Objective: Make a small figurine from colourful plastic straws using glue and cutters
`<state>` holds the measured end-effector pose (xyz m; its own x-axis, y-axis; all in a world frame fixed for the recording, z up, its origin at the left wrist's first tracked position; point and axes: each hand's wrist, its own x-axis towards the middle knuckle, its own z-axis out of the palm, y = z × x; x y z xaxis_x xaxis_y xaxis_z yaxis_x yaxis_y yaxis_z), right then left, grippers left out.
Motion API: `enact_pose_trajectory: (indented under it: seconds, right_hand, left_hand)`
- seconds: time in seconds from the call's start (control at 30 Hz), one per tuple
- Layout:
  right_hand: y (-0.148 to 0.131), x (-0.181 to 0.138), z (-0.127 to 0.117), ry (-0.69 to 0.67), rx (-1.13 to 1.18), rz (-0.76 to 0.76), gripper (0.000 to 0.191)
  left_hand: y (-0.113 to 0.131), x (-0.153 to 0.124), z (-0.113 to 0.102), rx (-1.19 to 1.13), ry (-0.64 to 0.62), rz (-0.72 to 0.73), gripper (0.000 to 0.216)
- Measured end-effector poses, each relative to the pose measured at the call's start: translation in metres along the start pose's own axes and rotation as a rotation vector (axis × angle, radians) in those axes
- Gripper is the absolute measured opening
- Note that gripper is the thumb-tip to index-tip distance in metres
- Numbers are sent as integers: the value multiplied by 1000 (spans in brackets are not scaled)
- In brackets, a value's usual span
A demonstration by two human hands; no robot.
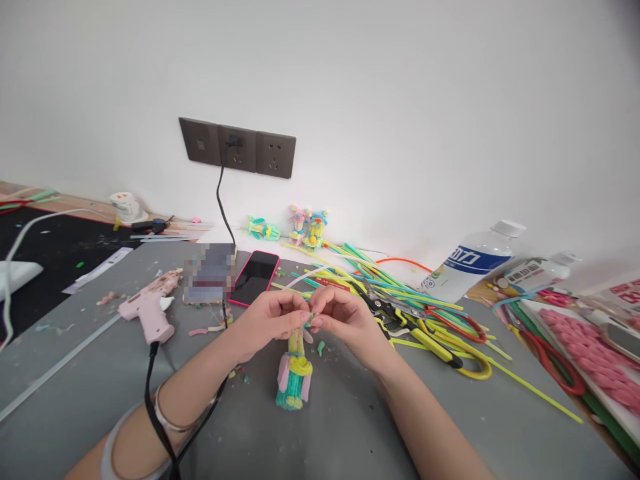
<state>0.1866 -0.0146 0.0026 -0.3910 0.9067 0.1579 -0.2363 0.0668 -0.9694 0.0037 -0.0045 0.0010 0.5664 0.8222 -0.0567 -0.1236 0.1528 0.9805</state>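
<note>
A fuzzy doll point(295, 385) in yellow, teal and pink is over the gray desk point(345, 427), its narrow end reaching up to the person's left hand point(277, 321) and right hand point(350, 321). Both hands, fingertips close together, pinch a small green piece point(312, 320) at that end. This fine work likely wants a light, steady hold on one side and small moves on the other, sparing the soft fuzz. Farther out, a capped clear bottle point(469, 259) is near the wall point(400, 133); whether it holds liquid is unclear. A white cup point(129, 209) sits far left, its contents hidden.
</note>
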Motion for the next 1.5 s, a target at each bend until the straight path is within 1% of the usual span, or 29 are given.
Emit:
enact_pose_trajectory:
  seconds: [0.17, 0.3, 0.43, 0.6, 0.87, 0.97, 1.17, 1.5]
  right_hand:
    - [2, 2, -3, 75, -29, -38, 21]
    - [4, 1, -4, 70, -51, -32, 18]
    - [2, 0, -3, 81, -73, -18, 21]
    - [-3, 0, 0, 8, -48, 41, 28]
    - [-5, -3, -2, -109, -47, 70, 26]
    - [-5, -4, -1, -120, -60, 65, 27]
    - [-3, -6, -4, -172, -102, 45, 27]
    - [0, -6, -5, -200, -177, 1, 26]
  left_hand:
    - [1, 0, 3, -24, 19, 17, 36]
    - [1, 0, 3, -3, 26, 34, 36]
    - [-1, 0, 1, 10, 47, 51, 34]
    - [-1, -1, 1, 20, 43, 48, 34]
    - [3, -2, 3, -3, 5, 22, 36]
    - [4, -3, 2, 10, -30, 29, 32]
    - [7, -4, -5, 142, -96, 8, 29]
    - [17, -5, -7, 200, -170, -53, 36]
